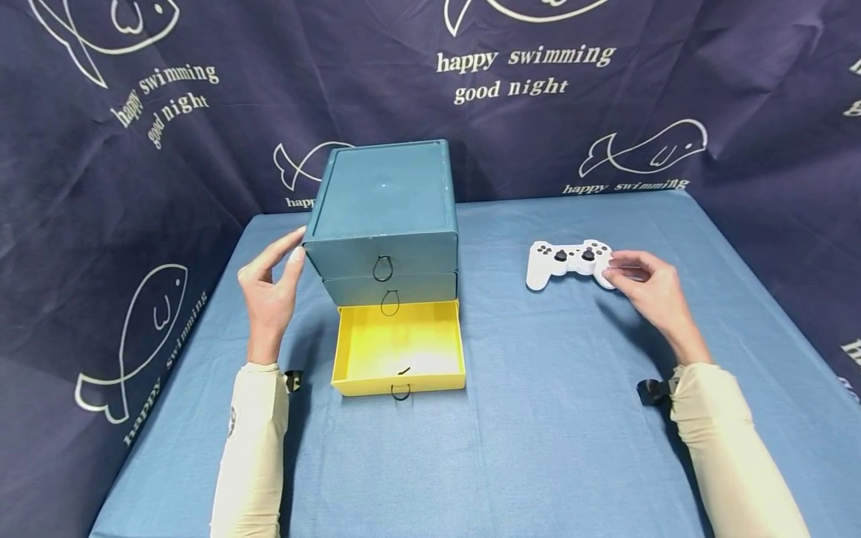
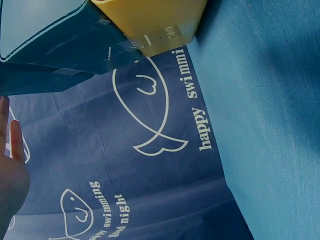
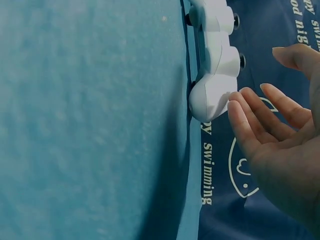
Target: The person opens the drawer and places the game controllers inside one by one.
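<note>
A teal drawer unit (image 1: 386, 194) stands left of centre, its yellow bottom drawer (image 1: 400, 347) pulled out toward me. That drawer holds only a small black mark or loop end near its front. My left hand (image 1: 269, 291) is at the unit's left front edge, fingers extended; whether the fingertips touch is hard to tell. A white game controller (image 1: 572, 263) lies on the table to the right. Beside its right grip is my right hand (image 1: 655, 295), fingers loosely bent and thumb apart. In the right wrist view, the fingertips come close to or touch the controller (image 3: 215, 97).
Black loop pulls hang on the drawer fronts, including one on the top drawer (image 1: 383, 269). A blue cloth (image 1: 511, 448) covers the table. Dark blue fabric (image 1: 511, 134) printed with fish and lettering rises behind and at both sides.
</note>
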A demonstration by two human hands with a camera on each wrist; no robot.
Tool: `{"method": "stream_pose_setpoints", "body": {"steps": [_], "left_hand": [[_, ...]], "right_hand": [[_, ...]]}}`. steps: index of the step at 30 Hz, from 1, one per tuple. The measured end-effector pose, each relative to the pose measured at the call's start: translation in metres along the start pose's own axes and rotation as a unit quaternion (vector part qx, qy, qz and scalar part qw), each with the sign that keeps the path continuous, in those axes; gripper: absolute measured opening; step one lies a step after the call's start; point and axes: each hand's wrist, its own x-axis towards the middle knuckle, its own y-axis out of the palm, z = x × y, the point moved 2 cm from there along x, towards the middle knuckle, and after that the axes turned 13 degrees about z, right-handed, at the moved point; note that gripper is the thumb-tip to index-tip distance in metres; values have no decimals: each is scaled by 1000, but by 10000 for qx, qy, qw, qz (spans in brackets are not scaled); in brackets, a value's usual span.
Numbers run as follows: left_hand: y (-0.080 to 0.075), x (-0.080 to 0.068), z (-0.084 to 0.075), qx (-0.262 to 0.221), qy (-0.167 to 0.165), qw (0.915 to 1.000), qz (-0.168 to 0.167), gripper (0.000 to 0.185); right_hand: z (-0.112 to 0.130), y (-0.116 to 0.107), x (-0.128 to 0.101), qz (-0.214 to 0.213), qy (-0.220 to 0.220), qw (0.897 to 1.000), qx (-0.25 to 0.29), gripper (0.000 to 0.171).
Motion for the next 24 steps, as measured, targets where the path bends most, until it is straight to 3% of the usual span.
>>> {"method": "stream_pose_setpoints", "body": {"steps": [11, 24], "left_hand": [[1, 3, 1, -190, 241, 9995, -51, 27], [0, 1, 2, -123, 275, 9995, -11, 27]], "right_hand": [[-5, -6, 6, 34, 279, 9984, -497, 42], [-5, -7, 14, 309, 752, 9921, -952, 52]]}}
